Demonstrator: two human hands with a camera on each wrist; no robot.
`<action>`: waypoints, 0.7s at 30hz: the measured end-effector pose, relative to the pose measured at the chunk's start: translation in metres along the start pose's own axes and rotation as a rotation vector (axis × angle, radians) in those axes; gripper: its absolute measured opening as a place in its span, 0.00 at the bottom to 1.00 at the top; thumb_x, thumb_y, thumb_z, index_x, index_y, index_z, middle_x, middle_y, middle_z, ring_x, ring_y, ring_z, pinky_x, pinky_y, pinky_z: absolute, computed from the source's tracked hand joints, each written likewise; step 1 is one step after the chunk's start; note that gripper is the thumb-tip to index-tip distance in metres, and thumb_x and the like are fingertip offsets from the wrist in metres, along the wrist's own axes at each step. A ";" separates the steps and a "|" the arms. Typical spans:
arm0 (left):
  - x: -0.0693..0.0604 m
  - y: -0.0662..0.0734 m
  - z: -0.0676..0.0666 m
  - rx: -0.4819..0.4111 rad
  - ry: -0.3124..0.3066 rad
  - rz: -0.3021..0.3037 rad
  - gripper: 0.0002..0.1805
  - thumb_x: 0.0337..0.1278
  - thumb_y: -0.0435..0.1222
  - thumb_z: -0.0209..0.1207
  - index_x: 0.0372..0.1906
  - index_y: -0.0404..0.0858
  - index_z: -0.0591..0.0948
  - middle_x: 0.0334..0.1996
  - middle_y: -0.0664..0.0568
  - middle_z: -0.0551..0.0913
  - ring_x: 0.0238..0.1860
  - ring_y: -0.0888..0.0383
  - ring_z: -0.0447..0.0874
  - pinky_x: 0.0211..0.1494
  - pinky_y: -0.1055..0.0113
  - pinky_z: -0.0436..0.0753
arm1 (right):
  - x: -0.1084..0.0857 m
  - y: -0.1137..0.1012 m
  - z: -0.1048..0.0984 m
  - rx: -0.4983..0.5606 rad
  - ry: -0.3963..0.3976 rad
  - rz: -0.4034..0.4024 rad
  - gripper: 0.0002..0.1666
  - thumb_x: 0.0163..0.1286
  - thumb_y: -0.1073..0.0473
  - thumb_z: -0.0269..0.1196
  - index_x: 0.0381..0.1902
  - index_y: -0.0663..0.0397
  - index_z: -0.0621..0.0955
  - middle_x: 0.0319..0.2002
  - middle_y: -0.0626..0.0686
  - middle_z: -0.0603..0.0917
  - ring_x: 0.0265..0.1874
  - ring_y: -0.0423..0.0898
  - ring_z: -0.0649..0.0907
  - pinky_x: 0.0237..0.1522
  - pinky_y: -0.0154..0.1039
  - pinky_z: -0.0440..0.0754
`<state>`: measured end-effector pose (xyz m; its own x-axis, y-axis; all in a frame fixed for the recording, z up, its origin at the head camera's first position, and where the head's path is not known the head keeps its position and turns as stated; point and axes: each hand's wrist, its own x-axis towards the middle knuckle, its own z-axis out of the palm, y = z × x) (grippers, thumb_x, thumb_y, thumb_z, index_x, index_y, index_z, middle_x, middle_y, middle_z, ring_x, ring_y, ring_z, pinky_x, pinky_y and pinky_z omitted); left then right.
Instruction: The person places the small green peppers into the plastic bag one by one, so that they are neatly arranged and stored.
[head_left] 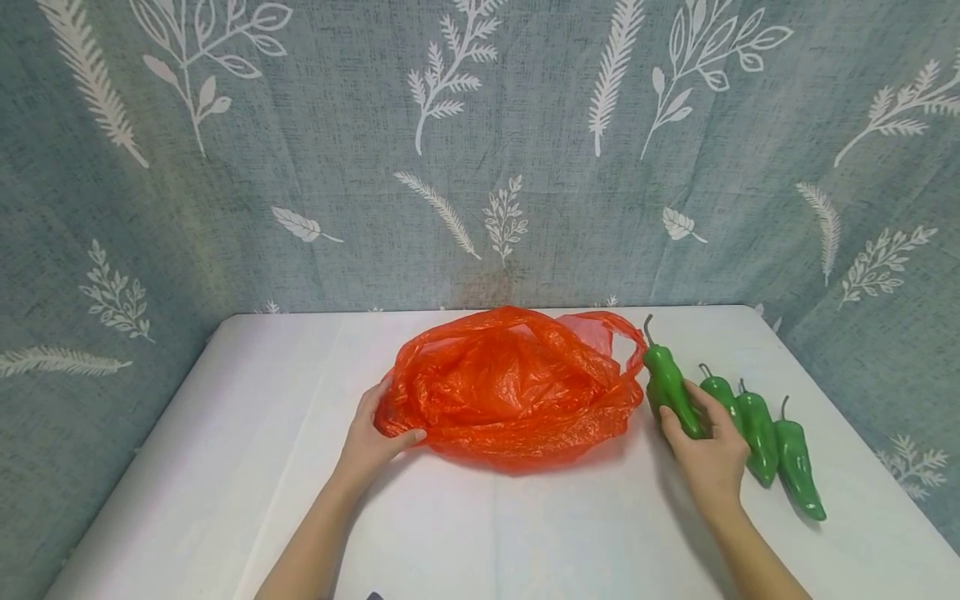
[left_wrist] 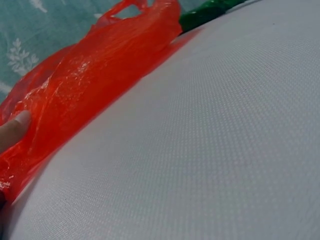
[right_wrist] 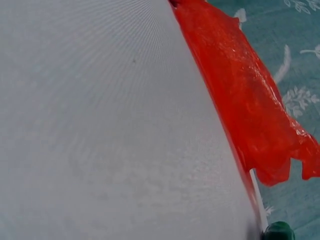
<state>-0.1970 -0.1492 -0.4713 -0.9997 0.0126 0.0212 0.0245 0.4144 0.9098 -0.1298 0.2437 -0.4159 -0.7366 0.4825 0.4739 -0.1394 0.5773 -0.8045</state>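
I've got my left hand (head_left: 372, 437) gripping the red bag (head_left: 517, 442) by its left rim, right hand (head_left: 709, 452) pinching a green pepper (head_left: 670, 387) just right of the bag; from here I'd hold that rim wide and lift the pepper clear of the handle (head_left: 639, 362)

Free passage runs across the flat white counter (head_left: 480, 533) at lower centre, between the left hand (head_left: 373, 435) and right hand (head_left: 711, 450), and at left. The crumpled red plastic bag (head_left: 517, 437) blocks the middle; the held glossy green pepper (head_left: 670, 379) and three more green peppers (head_left: 757, 433) crowd the right. Leaf-patterned grey-green fabric (head_left: 570, 225) walls off the top.
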 end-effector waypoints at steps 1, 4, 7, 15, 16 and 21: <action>0.000 0.000 0.000 0.001 0.000 0.001 0.53 0.39 0.45 0.73 0.72 0.52 0.56 0.69 0.51 0.60 0.69 0.50 0.58 0.66 0.47 0.68 | 0.000 -0.001 0.001 0.001 0.003 -0.012 0.27 0.56 0.66 0.68 0.55 0.56 0.79 0.46 0.33 0.77 0.41 0.26 0.73 0.42 0.18 0.68; 0.000 0.000 0.000 -0.001 0.001 0.008 0.53 0.39 0.45 0.73 0.72 0.53 0.56 0.68 0.51 0.60 0.69 0.49 0.58 0.66 0.47 0.68 | 0.001 -0.004 0.003 0.003 0.006 -0.031 0.27 0.55 0.67 0.68 0.54 0.57 0.79 0.47 0.44 0.82 0.41 0.24 0.73 0.42 0.17 0.68; 0.000 -0.001 0.000 -0.009 0.003 0.014 0.53 0.39 0.45 0.73 0.72 0.54 0.56 0.68 0.51 0.60 0.69 0.50 0.59 0.66 0.47 0.68 | 0.001 -0.007 0.005 0.001 0.000 -0.041 0.27 0.54 0.68 0.68 0.54 0.56 0.80 0.49 0.56 0.83 0.40 0.23 0.73 0.41 0.15 0.68; 0.000 -0.001 0.000 -0.020 0.008 0.027 0.53 0.39 0.44 0.73 0.72 0.56 0.56 0.68 0.52 0.60 0.69 0.50 0.59 0.66 0.47 0.68 | 0.001 -0.010 0.009 0.032 -0.021 -0.089 0.28 0.53 0.70 0.68 0.54 0.57 0.80 0.50 0.57 0.83 0.40 0.23 0.75 0.40 0.13 0.70; -0.001 -0.001 0.000 -0.020 0.007 0.027 0.53 0.39 0.44 0.73 0.72 0.56 0.56 0.68 0.52 0.60 0.69 0.50 0.59 0.66 0.47 0.68 | 0.001 -0.010 0.010 0.040 -0.022 -0.095 0.28 0.52 0.70 0.68 0.54 0.57 0.80 0.49 0.58 0.83 0.40 0.23 0.75 0.40 0.13 0.70; -0.002 0.001 0.000 -0.010 0.011 0.027 0.54 0.39 0.44 0.73 0.73 0.55 0.54 0.69 0.51 0.59 0.69 0.50 0.58 0.66 0.47 0.68 | 0.001 -0.012 0.015 0.065 -0.023 -0.129 0.28 0.52 0.71 0.68 0.54 0.57 0.80 0.49 0.59 0.83 0.40 0.24 0.75 0.41 0.13 0.71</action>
<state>-0.1952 -0.1490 -0.4706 -0.9986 0.0141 0.0503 0.0517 0.4051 0.9128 -0.1384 0.2275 -0.4110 -0.7245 0.3918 0.5670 -0.2754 0.5895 -0.7593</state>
